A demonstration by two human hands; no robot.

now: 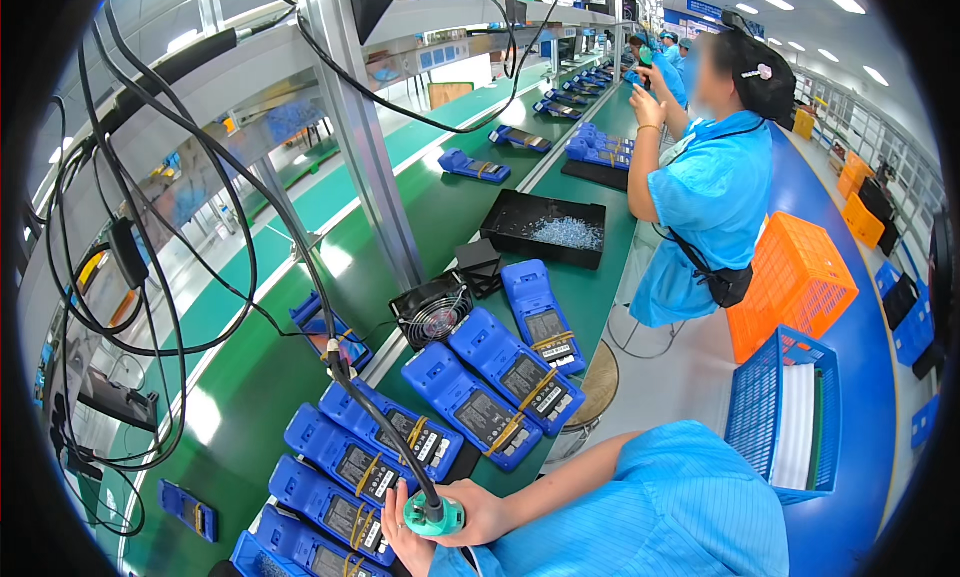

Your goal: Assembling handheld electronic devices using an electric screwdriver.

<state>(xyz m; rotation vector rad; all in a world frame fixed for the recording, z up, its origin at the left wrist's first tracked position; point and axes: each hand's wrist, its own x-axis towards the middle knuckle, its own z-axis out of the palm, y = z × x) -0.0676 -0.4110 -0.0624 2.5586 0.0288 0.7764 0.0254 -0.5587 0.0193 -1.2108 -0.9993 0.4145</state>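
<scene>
Currently: R hand (482, 514), fingers wrapped round grn tool (437, 520) | L hand (404, 539), fingers nearly straight, just beside tool, can't tell if gripping | tool at view's 6 o'clk, cord (392, 429) twd 11 | blue units (472, 405) on tabletop (582, 302), 9–1 o'clk of tool | fan (435, 319) 12 o'clk

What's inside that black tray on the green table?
The black tray holds a pile of tiny pale bits, some scattered beside it. The tray's bottom under the pile is covered, so I can't see it.
</scene>
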